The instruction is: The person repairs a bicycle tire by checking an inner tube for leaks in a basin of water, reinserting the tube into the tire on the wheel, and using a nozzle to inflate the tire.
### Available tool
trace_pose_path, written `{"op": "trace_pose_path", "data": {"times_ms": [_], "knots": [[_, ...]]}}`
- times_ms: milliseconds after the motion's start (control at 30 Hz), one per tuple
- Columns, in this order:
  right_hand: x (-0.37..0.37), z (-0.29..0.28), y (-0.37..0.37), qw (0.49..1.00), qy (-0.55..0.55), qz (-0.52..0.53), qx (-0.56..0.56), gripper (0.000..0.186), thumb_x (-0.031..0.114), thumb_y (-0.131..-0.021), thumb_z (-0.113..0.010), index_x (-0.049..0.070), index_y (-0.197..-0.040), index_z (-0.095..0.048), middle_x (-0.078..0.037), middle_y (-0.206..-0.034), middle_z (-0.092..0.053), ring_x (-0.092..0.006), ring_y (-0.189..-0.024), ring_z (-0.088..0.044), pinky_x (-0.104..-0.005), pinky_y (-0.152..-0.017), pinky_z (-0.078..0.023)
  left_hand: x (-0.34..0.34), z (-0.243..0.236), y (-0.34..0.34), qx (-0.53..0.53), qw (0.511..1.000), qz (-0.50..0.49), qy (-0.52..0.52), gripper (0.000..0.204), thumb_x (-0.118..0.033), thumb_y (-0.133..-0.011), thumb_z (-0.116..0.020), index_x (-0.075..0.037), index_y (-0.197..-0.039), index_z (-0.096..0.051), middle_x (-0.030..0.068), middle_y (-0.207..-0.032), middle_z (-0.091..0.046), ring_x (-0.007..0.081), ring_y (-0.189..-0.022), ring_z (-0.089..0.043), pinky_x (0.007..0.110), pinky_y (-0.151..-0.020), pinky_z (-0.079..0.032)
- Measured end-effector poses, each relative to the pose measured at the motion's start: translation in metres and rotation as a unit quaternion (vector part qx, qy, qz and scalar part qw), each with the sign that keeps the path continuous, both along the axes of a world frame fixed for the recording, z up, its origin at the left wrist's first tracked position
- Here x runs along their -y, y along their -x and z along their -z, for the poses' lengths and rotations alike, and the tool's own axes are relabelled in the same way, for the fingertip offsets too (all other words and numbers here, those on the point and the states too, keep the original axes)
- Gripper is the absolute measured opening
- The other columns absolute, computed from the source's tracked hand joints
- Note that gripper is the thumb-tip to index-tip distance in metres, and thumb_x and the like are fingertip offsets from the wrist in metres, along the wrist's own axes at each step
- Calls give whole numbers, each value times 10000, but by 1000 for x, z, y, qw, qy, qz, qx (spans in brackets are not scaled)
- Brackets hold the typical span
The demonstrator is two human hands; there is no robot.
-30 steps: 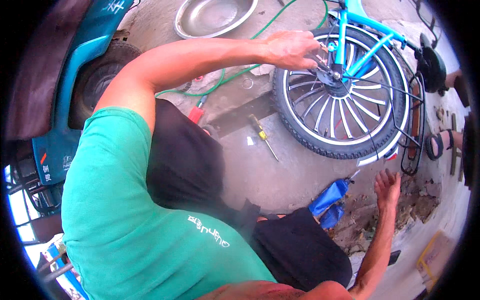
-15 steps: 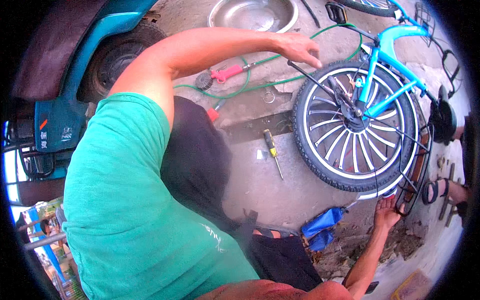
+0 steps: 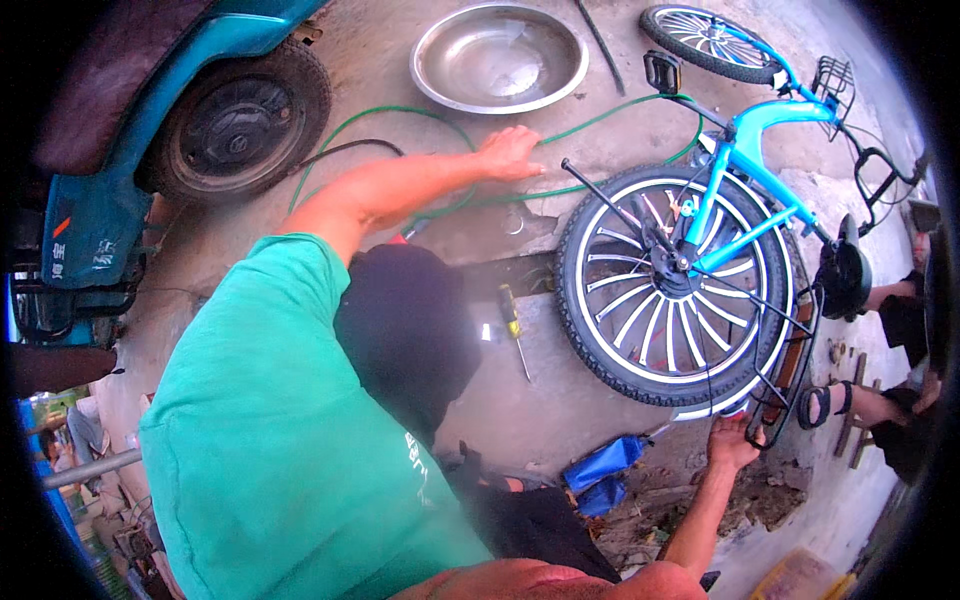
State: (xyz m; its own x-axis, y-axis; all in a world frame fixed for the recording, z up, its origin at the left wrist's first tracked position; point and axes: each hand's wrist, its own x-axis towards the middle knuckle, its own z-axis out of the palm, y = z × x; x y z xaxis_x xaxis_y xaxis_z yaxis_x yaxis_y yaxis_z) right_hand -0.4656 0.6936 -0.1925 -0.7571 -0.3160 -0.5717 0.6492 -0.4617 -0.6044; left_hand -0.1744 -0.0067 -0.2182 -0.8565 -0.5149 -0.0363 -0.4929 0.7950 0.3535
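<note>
A blue bicycle (image 3: 765, 150) lies on its side on the ground, its spoked rear wheel (image 3: 670, 300) facing up at me. My left hand (image 3: 512, 153) is open, fingers stretched out, over the green hose (image 3: 575, 130) and apart from the wheel. At the bicycle's rear end, my right hand (image 3: 735, 443) has its fingers closed round the rear rack (image 3: 785, 395) beside the white mudguard tip (image 3: 705, 410); part of the grip is hidden. A screwdriver (image 3: 513, 320) with a yellow and black handle lies on the ground left of the wheel.
A metal basin (image 3: 498, 60) sits at the far side. To the left stands a teal vehicle with a dark tyre (image 3: 240, 125). A blue pouch (image 3: 605, 465) lies near my right forearm. At the right edge is another person's sandalled foot (image 3: 825, 405).
My left hand has drawn back leftward from beside the tyre, its fingers straightening. My right hand stays at the bicycle's rear end. The whole view has shifted, showing more of the far side.
</note>
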Motion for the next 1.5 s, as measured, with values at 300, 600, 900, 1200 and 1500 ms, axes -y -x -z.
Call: {"op": "trace_pose_path", "data": {"times_ms": [300, 600, 900, 1200, 1500], "knots": [[2, -13, -2, 999, -34, 24, 23, 400, 466, -802, -687, 101, -965, -681, -43, -977, -726, -247, -949, -654, -451, -886, -515, 18, 49, 3, 84, 995, -46, -6, 401, -312, -846, -632, -44, -1144, -617, 221, -1180, -624, 397, -1095, -623, 525, -926, -498], [23, -27, -18, 996, -59, 47, 42, 516, 514, -788, -677, 97, -1080, -593, -59, -1080, -631, -238, -1022, -591, -419, -885, -455, 15, -22, 32, -175, 971, 66, -151, 331, -356, -894, -650, -29, -935, -675, 156, -823, -672, 279, -775, -650, 433, -719, -513], [15, -21, -9, 999, -30, 4, 17, 378, 438, -823, -657, 90, -972, -653, -33, -917, -702, -205, -863, -665, -389, -766, -526, 16, -151, 110, -301, 887, -49, -346, 312, -326, -975, -617, -20, -989, -674, 54, -811, -670, 129, -606, -599, 300, -522, -485], [15, -28, -15, 998, -56, 3, 4, 389, 451, -856, -632, 65, -903, -642, -71, -911, -677, -255, -920, -626, -452, -881, -480, 16, -180, 151, -461, 748, 63, -473, 206, -244, -1001, -645, -39, -998, -662, 47, -820, -693, 90, -593, -603, 253, -537, -501], [34, -2, -11, 970, 189, -37, -150, 256, 329, -917, -616, 102, -813, -670, -66, -827, -697, -254, -802, -639, -441, -835, -512, 29, -143, 158, -387, 784, -164, -457, 258, -277, -1053, -525, -26, -1095, -564, 97, -831, -660, 139, -570, -581, 320, -497, -502]]}}
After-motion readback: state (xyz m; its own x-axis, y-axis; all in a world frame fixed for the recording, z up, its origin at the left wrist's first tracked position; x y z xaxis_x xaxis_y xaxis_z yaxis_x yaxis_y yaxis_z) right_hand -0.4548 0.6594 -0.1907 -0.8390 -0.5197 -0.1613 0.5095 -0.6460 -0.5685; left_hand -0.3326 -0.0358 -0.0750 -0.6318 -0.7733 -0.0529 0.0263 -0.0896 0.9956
